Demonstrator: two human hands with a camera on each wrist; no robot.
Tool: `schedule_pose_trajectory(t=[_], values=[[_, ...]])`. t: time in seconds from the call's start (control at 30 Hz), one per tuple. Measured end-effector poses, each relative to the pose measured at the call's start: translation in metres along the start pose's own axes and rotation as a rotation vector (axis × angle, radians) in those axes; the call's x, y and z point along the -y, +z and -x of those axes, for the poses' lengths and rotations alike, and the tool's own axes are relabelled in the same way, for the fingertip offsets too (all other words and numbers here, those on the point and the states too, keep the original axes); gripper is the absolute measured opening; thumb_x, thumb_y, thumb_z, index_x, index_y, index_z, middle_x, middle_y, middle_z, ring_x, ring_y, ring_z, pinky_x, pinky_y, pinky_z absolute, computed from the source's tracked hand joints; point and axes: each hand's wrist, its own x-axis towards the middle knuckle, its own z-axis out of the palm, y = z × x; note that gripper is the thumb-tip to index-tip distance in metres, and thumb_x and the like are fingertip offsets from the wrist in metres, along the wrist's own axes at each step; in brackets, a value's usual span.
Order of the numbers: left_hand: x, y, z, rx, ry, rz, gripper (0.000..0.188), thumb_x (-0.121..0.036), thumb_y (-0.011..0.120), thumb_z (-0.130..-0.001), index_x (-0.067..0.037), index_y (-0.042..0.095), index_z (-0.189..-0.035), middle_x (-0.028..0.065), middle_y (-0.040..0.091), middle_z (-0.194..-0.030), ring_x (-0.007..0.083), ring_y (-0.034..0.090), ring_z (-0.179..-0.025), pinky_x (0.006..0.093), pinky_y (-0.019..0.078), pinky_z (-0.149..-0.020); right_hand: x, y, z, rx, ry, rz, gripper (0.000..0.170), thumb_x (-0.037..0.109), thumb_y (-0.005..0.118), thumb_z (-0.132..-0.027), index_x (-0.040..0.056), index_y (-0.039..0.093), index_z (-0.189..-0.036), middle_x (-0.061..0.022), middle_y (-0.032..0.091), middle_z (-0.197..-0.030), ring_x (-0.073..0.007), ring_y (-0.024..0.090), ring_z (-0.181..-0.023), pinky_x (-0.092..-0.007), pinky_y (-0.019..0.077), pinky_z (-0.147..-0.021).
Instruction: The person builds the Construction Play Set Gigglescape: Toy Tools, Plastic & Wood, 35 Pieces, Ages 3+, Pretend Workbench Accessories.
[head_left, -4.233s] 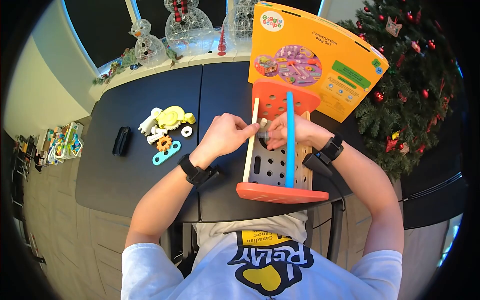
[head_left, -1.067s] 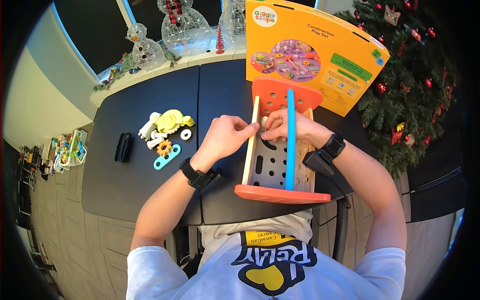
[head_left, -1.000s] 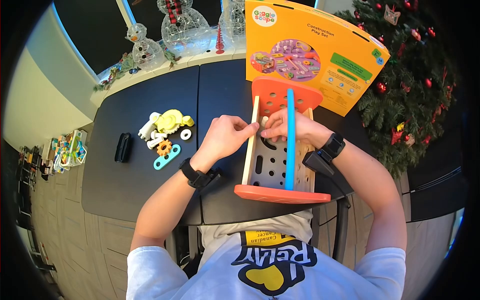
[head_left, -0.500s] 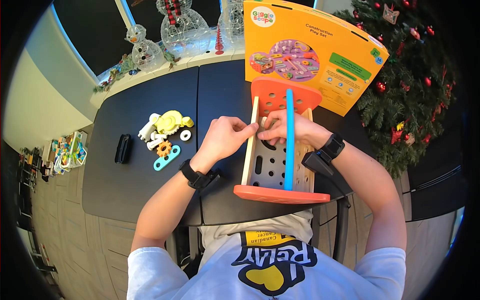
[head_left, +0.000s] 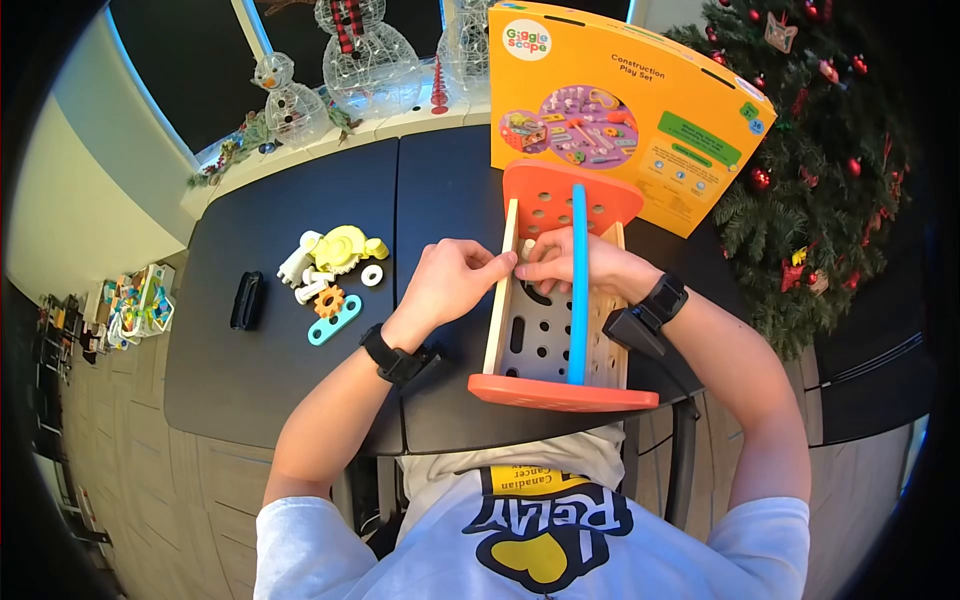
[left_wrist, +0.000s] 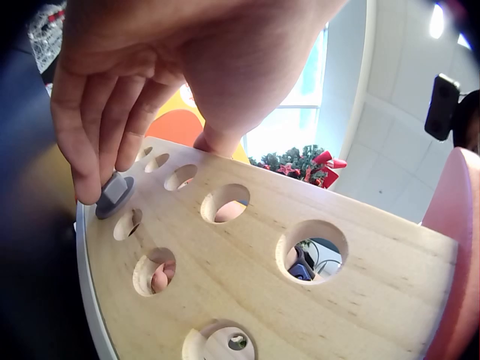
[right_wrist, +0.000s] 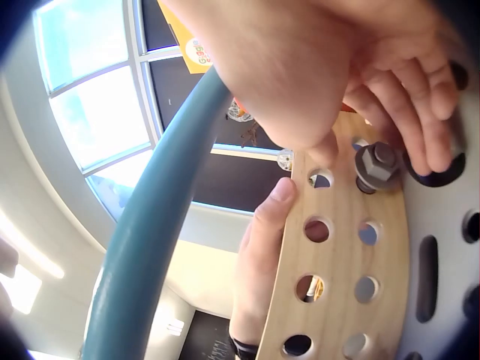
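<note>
The toy box has red ends, wooden sides and a blue handle. My left hand straddles the wooden side panel; in the left wrist view its fingertips touch a grey bolt head on the panel's outer face, with the thumb over the top edge. My right hand reaches under the handle into the box. In the right wrist view its fingers are loosely spread beside a grey nut on the inner face, not wrapped round it. A pale peg stands near them.
Left on the black table lie yellow and white toy parts, an orange gear, a teal strip, a white ring and a black case. An orange carton stands behind the box; a decorated tree is at right.
A grey threaded piece seen earlier between the right fingers is now hidden in the head view. The right fingers have shifted, the thumb now reaching to the side panel. The left hand has barely moved.
</note>
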Motion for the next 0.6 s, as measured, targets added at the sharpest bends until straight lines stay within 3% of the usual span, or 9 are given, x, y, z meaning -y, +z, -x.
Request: schedule_pose_trajectory(t=[0.03,0.13,0.23,0.33,0.43,0.6], values=[[0.001,0.000,0.000,-0.005,0.005,0.005,0.057,-0.050,0.073,-0.092,0.006,0.079,-0.099,0.0217,0.078,-0.087,0.0319,0.077,-0.084,0.0390,0.0589,-0.079,-0.004,-0.002,-0.002,0.030,-0.039,0.014,0.055,0.050,0.068,-0.101,-0.0021,0.070,-0.116,-0.0089,0.074,-0.091,-0.0144,0.071,-0.084,-0.0263,0.0527,-0.068],[0.000,0.000,0.001,-0.002,0.006,0.014,0.057,-0.051,0.073,-0.092,0.006,0.079,-0.098,0.0219,0.077,-0.087,0.0323,0.077,-0.084,0.0394,0.0590,-0.079,-0.008,-0.003,-0.004,0.045,-0.061,0.038,0.055,0.052,0.064,-0.103,-0.0024,0.072,-0.110,-0.0111,0.075,-0.093,-0.0155,0.072,-0.084,-0.0263,0.0529,-0.069],[0.001,0.001,0.000,-0.007,0.010,0.016,0.057,-0.051,0.073,-0.092,0.006,0.079,-0.098,0.0219,0.077,-0.086,0.0326,0.077,-0.084,0.0395,0.0589,-0.079,0.001,-0.001,-0.002,0.069,0.097,0.003,0.057,0.053,0.058,-0.105,-0.0022,0.074,-0.105,-0.0139,0.076,-0.095,-0.0168,0.072,-0.085,-0.0270,0.0532,-0.069],[-0.001,0.000,0.001,0.003,-0.008,-0.010,0.052,-0.047,0.074,-0.094,0.005,0.079,-0.100,0.0174,0.079,-0.087,0.0246,0.077,-0.082,0.0360,0.0582,-0.078,0.001,-0.001,-0.006,0.074,0.182,0.028,0.062,0.056,0.052,-0.106,-0.0023,0.073,-0.110,-0.0166,0.077,-0.097,-0.0178,0.073,-0.085,-0.0276,0.0533,-0.067],[0.001,0.001,0.000,-0.002,0.004,0.018,0.057,-0.051,0.073,-0.092,0.006,0.079,-0.097,0.0223,0.077,-0.086,0.0333,0.077,-0.084,0.0397,0.0590,-0.080,0.014,0.001,0.001,-0.041,0.261,-0.077,0.055,0.051,0.062,-0.103,-0.0021,0.071,-0.113,-0.0133,0.076,-0.095,-0.0154,0.071,-0.083,-0.0274,0.0517,-0.065],[-0.001,0.000,0.001,-0.003,0.002,0.008,0.057,-0.050,0.073,-0.092,0.006,0.079,-0.098,0.0226,0.077,-0.087,0.0334,0.077,-0.085,0.0398,0.0591,-0.080,0.002,0.000,0.004,-0.026,-0.056,-0.019,0.041,0.032,0.082,-0.093,-0.0052,0.069,-0.104,-0.0110,0.073,-0.083,-0.0156,0.070,-0.072,-0.0262,0.0537,-0.064]])
